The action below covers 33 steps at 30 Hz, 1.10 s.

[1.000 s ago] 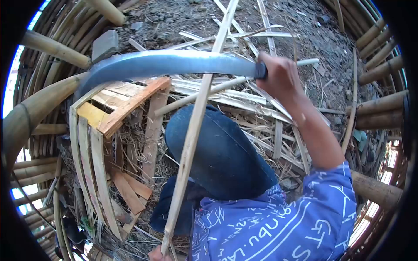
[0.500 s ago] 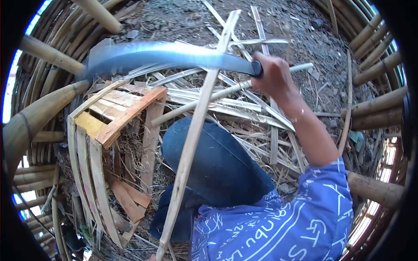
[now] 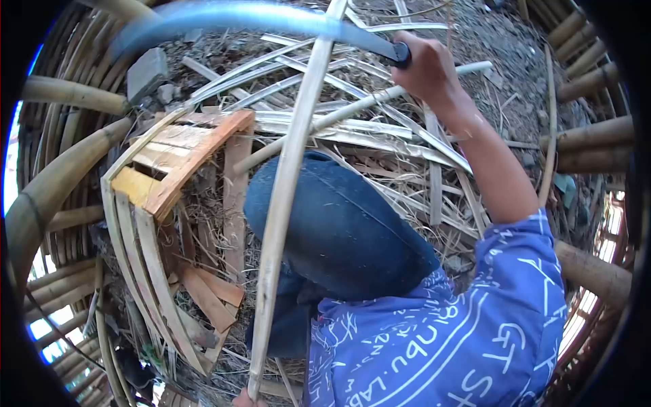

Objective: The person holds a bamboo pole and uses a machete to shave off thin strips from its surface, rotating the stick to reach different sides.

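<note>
My right hand (image 3: 430, 71) is closed round the dark handle of a long curved blade (image 3: 271, 22). Motion smears the blade, which stretches leftward across the top of the view and meets or overlaps the upper part of a long bamboo strip (image 3: 281, 197); whether they touch I cannot tell. That strip runs from the top down past my bent knee (image 3: 325, 217). At its lower end my left hand (image 3: 248, 399) grips it, mostly cut off by the bottom edge.
A slatted wooden crate (image 3: 183, 183) stands left of my knee. Split strips (image 3: 366, 129) and a round pole (image 3: 373, 100) lie beyond the knee. Thick bamboo poles (image 3: 51, 173) frame the left side, others (image 3: 597, 136) the right. A grey block (image 3: 147, 73) rests on the ground.
The blade has shifted higher in the view, with my right hand slightly up and right. The strip's upper part now appears further left. The crate and ground have shifted slightly with the view.
</note>
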{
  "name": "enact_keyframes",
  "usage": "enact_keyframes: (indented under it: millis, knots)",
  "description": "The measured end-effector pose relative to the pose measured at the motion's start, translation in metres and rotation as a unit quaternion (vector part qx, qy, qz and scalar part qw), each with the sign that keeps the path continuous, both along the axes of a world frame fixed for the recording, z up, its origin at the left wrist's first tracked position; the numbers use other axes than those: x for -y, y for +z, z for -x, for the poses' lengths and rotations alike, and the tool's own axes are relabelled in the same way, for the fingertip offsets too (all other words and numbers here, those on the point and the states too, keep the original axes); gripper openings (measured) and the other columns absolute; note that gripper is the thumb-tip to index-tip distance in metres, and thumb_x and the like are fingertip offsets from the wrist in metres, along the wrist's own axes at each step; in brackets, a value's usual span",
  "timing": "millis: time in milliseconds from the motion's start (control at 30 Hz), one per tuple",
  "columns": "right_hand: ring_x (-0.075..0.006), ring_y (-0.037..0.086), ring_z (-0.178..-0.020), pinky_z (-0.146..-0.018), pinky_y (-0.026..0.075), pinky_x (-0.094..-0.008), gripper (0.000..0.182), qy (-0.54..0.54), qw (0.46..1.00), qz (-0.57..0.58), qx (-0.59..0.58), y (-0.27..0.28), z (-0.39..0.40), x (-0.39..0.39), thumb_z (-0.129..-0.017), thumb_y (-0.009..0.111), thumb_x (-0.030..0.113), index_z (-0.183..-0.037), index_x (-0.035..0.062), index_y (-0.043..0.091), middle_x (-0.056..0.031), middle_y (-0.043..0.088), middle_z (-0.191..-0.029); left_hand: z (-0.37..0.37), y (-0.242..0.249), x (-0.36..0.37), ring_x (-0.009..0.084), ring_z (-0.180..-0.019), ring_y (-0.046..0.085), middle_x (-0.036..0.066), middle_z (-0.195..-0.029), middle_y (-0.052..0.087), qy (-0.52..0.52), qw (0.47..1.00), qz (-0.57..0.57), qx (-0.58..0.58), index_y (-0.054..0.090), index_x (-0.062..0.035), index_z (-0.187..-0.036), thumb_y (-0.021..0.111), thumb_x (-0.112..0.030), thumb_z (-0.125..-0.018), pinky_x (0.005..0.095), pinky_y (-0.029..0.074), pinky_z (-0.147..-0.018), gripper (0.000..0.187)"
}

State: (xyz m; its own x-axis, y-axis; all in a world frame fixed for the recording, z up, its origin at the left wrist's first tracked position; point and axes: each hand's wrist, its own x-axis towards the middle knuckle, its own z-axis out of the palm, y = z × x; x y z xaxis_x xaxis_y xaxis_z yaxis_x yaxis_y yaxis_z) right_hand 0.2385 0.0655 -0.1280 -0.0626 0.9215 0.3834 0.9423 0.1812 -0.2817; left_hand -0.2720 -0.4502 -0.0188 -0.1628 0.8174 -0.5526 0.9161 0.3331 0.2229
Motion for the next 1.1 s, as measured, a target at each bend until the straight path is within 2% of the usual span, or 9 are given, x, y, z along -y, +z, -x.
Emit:
enact_keyframes:
  millis: [167, 300, 400, 533, 633, 700, 800, 900, 1100]
  knots:
    - [-0.0328, 0.068, -0.070, -0.068, 0.055, -0.0445, 0.012, 0.005, 0.998, 0.005, -0.070, -0.003, 0.003, -0.009, -0.076, 0.064, 0.013, -0.085, 0.0052, 0.066, -0.0152, 0.068, -0.075, 0.010, 0.001, 0.006, 0.0328, -0.059, 0.060, 0.014, -0.064, 0.059, -0.005, 1.000, -0.012, -0.013, 0.059, -0.0057, -0.078, 0.063, -0.011, -0.070, 0.0438, 0.047, -0.051, 0.011]
    - [-0.0367, 0.068, -0.070, -0.068, 0.055, -0.0436, 0.012, -0.081, 0.994, 0.059, 0.031, 0.000, -0.012, -0.021, -0.076, 0.063, 0.012, -0.085, 0.0046, 0.066, -0.0181, 0.067, -0.074, 0.019, 0.003, 0.005, 0.0335, -0.058, 0.060, 0.014, -0.063, 0.059, -0.013, 1.000, -0.016, -0.018, 0.060, -0.0059, -0.078, 0.064, -0.011, -0.068, 0.0442, 0.047, -0.050, 0.012]
    - [-0.0344, 0.069, -0.072, -0.066, 0.055, -0.0407, 0.008, 0.014, 0.999, -0.001, -0.047, 0.009, 0.021, 0.005, -0.081, 0.060, 0.008, -0.081, 0.0011, 0.062, -0.0205, 0.067, -0.073, 0.022, 0.001, 0.007, 0.0341, -0.058, 0.060, 0.014, -0.063, 0.059, -0.013, 0.999, -0.022, -0.027, 0.060, -0.0061, -0.078, 0.065, -0.011, -0.067, 0.0445, 0.047, -0.050, 0.014]
    - [-0.0337, 0.069, -0.073, -0.068, 0.055, -0.0432, 0.009, -0.100, 0.991, 0.086, 0.008, 0.002, 0.000, -0.018, -0.079, 0.063, 0.010, -0.085, 0.0039, 0.064, -0.0183, 0.068, -0.076, 0.028, 0.003, 0.011, 0.0349, -0.057, 0.060, 0.015, -0.062, 0.059, -0.020, 0.999, -0.019, -0.033, 0.061, -0.0063, -0.079, 0.065, -0.011, -0.065, 0.0448, 0.047, -0.049, 0.016]
    - [-0.0346, 0.068, -0.073, -0.069, 0.055, -0.0443, 0.010, 0.046, 0.996, -0.026, -0.068, -0.002, 0.006, -0.002, -0.078, 0.065, 0.012, -0.085, 0.0049, 0.064, -0.0176, 0.068, -0.076, 0.030, 0.003, 0.015, 0.0355, -0.056, 0.060, 0.015, -0.061, 0.059, -0.018, 0.999, -0.024, -0.040, 0.061, -0.0065, -0.079, 0.066, -0.012, -0.064, 0.0451, 0.047, -0.049, 0.017]
    - [-0.0340, 0.069, -0.073, -0.068, 0.055, -0.0445, 0.013, -0.092, 0.991, 0.094, 0.008, -0.005, -0.018, -0.027, -0.076, 0.065, 0.015, -0.085, 0.0059, 0.064, -0.0163, 0.068, -0.075, 0.034, 0.005, 0.016, 0.0359, -0.055, 0.060, 0.015, -0.061, 0.059, -0.020, 0.999, -0.025, -0.040, 0.061, -0.0066, -0.079, 0.066, -0.012, -0.063, 0.0453, 0.047, -0.049, 0.018]
    - [-0.0314, 0.069, -0.073, -0.070, 0.055, -0.0461, 0.013, -0.047, 0.998, -0.039, 0.006, -0.007, -0.006, -0.035, -0.078, 0.062, 0.018, -0.086, 0.0074, 0.064, -0.0155, 0.069, -0.076, 0.032, 0.002, 0.026, 0.0364, -0.055, 0.060, 0.016, -0.060, 0.059, -0.012, 0.998, -0.035, -0.049, 0.061, -0.0068, -0.080, 0.067, -0.012, -0.061, 0.0455, 0.047, -0.048, 0.020]
    - [-0.0366, 0.068, -0.076, -0.070, 0.052, -0.0477, 0.014, -0.115, 0.991, 0.062, 0.030, -0.004, -0.022, -0.031, -0.080, 0.059, 0.018, -0.086, 0.0076, 0.064, -0.0174, 0.069, -0.079, 0.036, 0.009, 0.030, 0.0370, -0.054, 0.059, 0.016, -0.060, 0.059, -0.020, 0.998, -0.034, -0.056, 0.062, -0.0070, -0.080, 0.067, -0.012, -0.060, 0.0458, 0.047, -0.048, 0.021]
    - [-0.0359, 0.068, -0.074, -0.068, 0.053, -0.0467, 0.012, -0.106, 0.993, 0.036, -0.027, -0.009, -0.028, -0.004, -0.081, 0.061, 0.014, -0.086, 0.0033, 0.064, -0.0193, 0.069, -0.080, 0.051, -0.005, 0.063, 0.0373, -0.052, 0.058, 0.015, -0.060, 0.059, -0.059, 0.991, -0.034, -0.113, 0.062, -0.0073, -0.080, 0.066, -0.013, -0.062, 0.0476, 0.046, -0.047, 0.020]
